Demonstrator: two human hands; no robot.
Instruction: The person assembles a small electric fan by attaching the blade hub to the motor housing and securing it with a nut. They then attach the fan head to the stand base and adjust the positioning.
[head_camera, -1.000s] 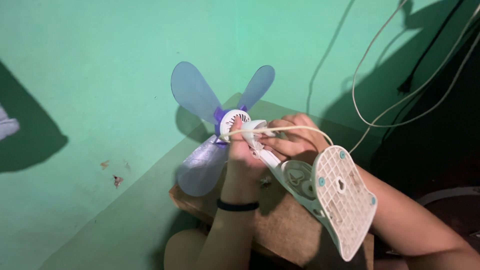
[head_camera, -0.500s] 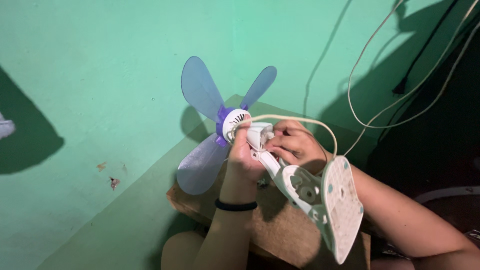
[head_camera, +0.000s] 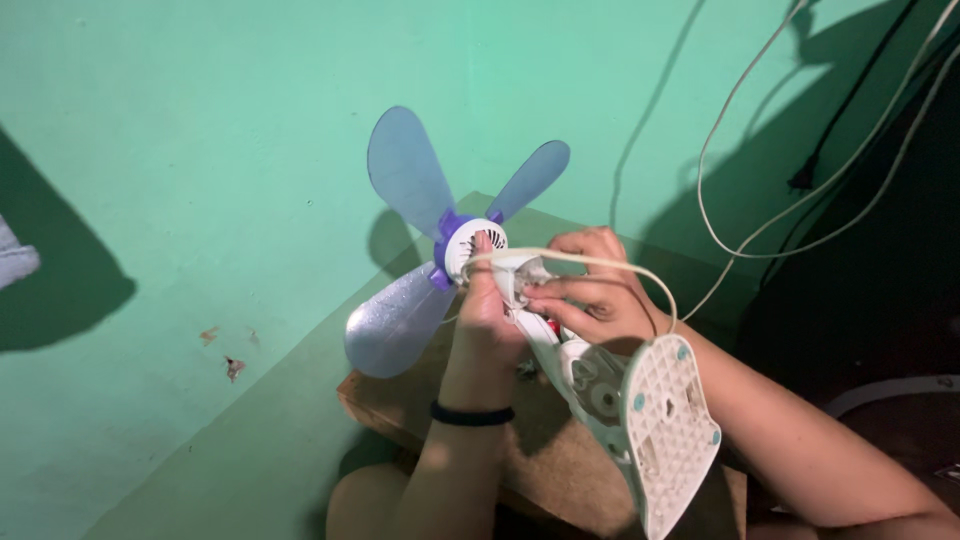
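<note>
Green wall behind fan (head_camera: 520, 290), blades (head_camera: 405, 180) up-left.

1. Two green walls (head_camera: 200, 130) meet in a corner (head_camera: 468, 90) — flat paint, with a few small brownish marks (head_camera: 222, 350) low on the left one.
2. A duller green floor (head_camera: 270, 420) runs out from the corner.
3. A brown board (head_camera: 560, 450) with a rough top lies low in the middle.
4. Pale and dark cables (head_camera: 760, 150) hang along the right wall — strong light throws hard shadows behind them.
5. The far right is dark.
</note>
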